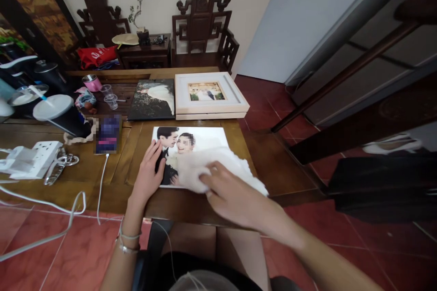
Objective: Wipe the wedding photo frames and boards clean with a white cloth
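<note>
Fingers of the left hand (150, 166) lie close together, flat on the left of a rectangular couple-portrait panel (174, 154) on the brown wooden table (180, 204); the right hand (221, 186) pinches fluffy white cloth (235, 163) over its right. The panel seems stiff, slippery, best held by its edges.

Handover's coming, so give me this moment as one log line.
left hand: on photo, left edge | right hand: holding white cloth over photo

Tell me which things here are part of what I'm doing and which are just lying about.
Part of it:
photo, under your left hand
cloth, in your right hand
perhaps the dark print and frame beyond, untouched

Lying about:
phone
cup
power strip
red bag
</note>
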Motion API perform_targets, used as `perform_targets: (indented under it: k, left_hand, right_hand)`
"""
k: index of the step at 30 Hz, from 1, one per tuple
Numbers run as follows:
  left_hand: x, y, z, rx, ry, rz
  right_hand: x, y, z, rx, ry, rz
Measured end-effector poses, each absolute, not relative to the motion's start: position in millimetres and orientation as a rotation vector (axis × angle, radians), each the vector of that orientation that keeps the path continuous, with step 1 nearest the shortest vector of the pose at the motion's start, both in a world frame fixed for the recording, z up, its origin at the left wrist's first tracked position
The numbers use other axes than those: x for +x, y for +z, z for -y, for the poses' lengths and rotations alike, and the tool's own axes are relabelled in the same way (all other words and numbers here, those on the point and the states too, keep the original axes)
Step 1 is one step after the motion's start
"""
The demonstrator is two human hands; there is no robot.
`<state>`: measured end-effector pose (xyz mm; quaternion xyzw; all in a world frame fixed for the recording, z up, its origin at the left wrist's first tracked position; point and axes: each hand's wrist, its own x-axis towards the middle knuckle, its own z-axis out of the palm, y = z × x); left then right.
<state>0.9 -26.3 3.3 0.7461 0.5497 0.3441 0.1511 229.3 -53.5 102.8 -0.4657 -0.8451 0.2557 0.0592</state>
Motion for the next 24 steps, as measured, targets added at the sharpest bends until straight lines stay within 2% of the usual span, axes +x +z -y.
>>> perform_targets:
  k: [8,13,16,20,24]
  left_hand:
    - [-0.1,2.4,25.4,2.152,1.009,-1.566]
    - [1.4,5.2,25.7,2.136,1.007,-1.571]
    - [2.5,7.2,26.0,2.117,0.992,-1.592]
    - [3.3,7.9,26.0,2.104,0.988,-1.599]
    - [2.3,5.3,25.5,2.115,0.995,-1.585]
  right_hand:
    - [198.2,96.9,-51.2,-1.566,0.566,2.576]
    - [201.5,72.6,-6.2,-1.452,0.547,2.563]
    - [211.7,68.5,44.7,-1.286,0.664,2.568]
    - [222.5,85.0,91.0,-1.182,0.855,2.592]
    - [221.8,105.5,72.5,-1.285,0.832,2.667]
